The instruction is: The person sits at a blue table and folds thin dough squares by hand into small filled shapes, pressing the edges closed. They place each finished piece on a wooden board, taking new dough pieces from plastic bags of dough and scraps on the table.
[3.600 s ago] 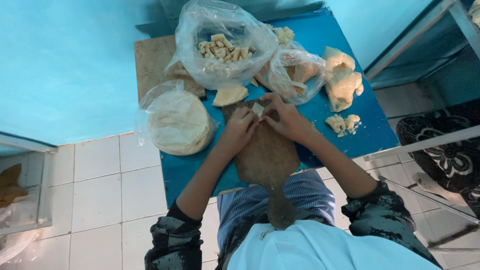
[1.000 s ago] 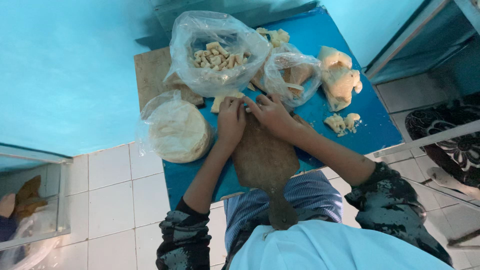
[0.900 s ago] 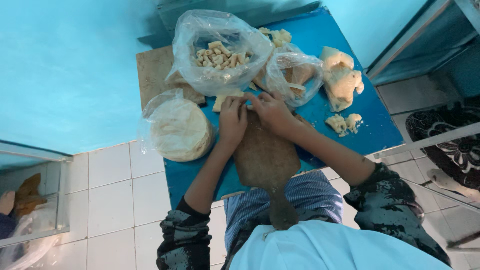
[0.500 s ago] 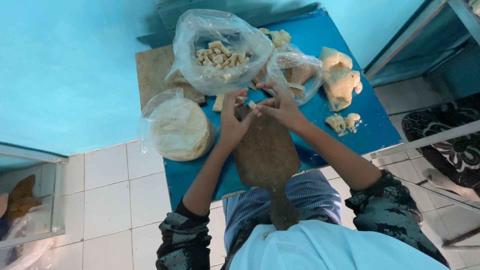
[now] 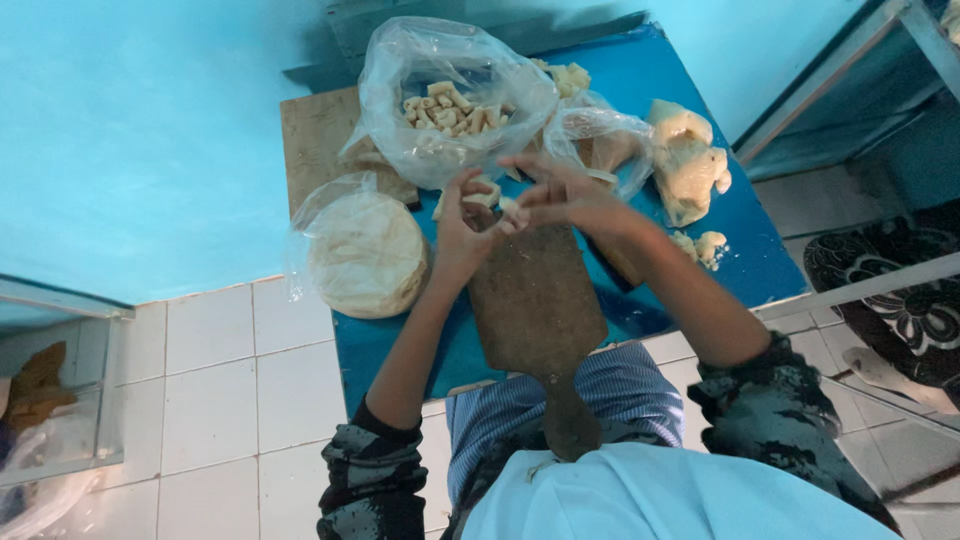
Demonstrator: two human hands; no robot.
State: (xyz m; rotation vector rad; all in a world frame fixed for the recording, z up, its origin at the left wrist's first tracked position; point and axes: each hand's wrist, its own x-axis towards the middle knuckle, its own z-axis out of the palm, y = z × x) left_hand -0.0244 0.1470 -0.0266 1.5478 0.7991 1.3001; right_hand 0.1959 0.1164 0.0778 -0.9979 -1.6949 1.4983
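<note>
My left hand (image 5: 462, 228) and right hand (image 5: 563, 195) meet above the far end of the wooden paddle board (image 5: 535, 300), near the blue table's (image 5: 640, 80) far edge, fingers pinched on a small pale dough piece (image 5: 510, 209) between them. Its long axis I cannot tell.

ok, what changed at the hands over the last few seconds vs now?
Both hands have lifted off the wooden paddle board and now meet above its far end: left hand, right hand, pinching a small pale piece between the fingers. Earlier they pressed low on the board. Unchanged: the bag of small rolls, the bagged stack of flat wrappers, the pale chunks and the blue table.
</note>
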